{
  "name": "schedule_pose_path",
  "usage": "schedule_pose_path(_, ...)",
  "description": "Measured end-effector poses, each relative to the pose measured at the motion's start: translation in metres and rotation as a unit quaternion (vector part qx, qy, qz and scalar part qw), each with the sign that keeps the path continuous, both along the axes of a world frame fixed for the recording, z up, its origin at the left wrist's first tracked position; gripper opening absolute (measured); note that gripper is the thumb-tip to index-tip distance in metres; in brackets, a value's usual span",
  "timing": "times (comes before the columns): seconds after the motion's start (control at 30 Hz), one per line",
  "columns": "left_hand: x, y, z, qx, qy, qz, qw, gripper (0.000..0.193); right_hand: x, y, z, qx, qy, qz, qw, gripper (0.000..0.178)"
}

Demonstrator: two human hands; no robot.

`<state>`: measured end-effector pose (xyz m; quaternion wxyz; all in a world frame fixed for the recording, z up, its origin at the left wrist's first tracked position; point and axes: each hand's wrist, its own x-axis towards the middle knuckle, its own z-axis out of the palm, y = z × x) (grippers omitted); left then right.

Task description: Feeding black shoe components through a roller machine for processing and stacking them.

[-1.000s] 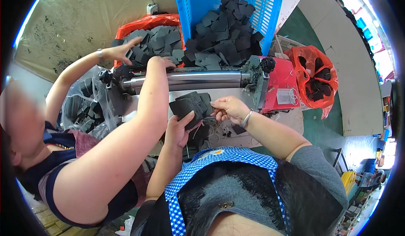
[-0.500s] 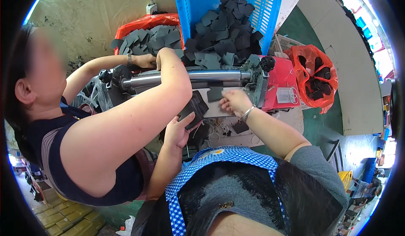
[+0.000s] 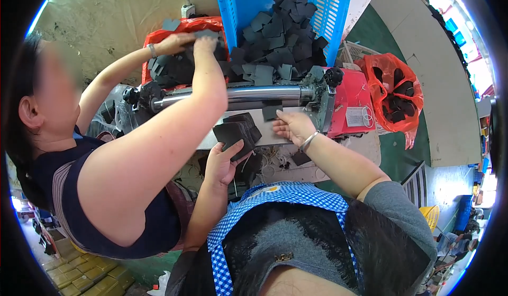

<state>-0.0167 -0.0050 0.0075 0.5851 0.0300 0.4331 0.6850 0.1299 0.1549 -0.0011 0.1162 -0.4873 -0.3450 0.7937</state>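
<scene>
My left hand [image 3: 222, 164] is wrapped around a stack of black square pieces [image 3: 233, 134], the thumb lying across the top one. The pieces look thin and flat, but their material is unclear. Between thumb and fingers, my right hand [image 3: 294, 126] grips the near corner of a single black square piece [image 3: 271, 111]. That piece lies over the pale feed plate [image 3: 264, 136], its far edge close to the shiny metal roller [image 3: 233, 94] of a red machine [image 3: 353, 96].
At the left, a co-worker's arm [image 3: 174, 105] reaches across, both hands over a red bag [image 3: 146, 74] of dark pieces. Behind the roller stands a blue crate [image 3: 333, 15] heaped with black pieces [image 3: 283, 31]. An orange-red bag [image 3: 415, 92] sits right of the machine.
The co-worker's hands have gone from just behind the roller to above the red bag. The piece in my right hand sits slightly closer to the roller. My left hand stays nearly in place.
</scene>
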Motion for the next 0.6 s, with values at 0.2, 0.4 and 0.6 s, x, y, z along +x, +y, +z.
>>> schedule_pose_path(0.2, 0.001, 0.001, -0.002, 0.011, 0.005, -0.023, 1.0, 0.03, -0.007, -0.016, 0.008, 0.105, 0.046, 0.226, 0.967, 0.021)
schedule_pose_path(0.4, 0.003, 0.0, 0.004, 0.018, -0.001, -0.012, 1.0, 0.032, -0.004, -0.013, 0.013, 0.007, 0.034, 0.146, 0.989, 0.021)
schedule_pose_path(0.6, 0.001, -0.004, 0.005, -0.014, 0.045, 0.039, 0.998, 0.031, 0.007, 0.016, -0.01, -0.003, 0.009, 0.045, 0.999, 0.024)
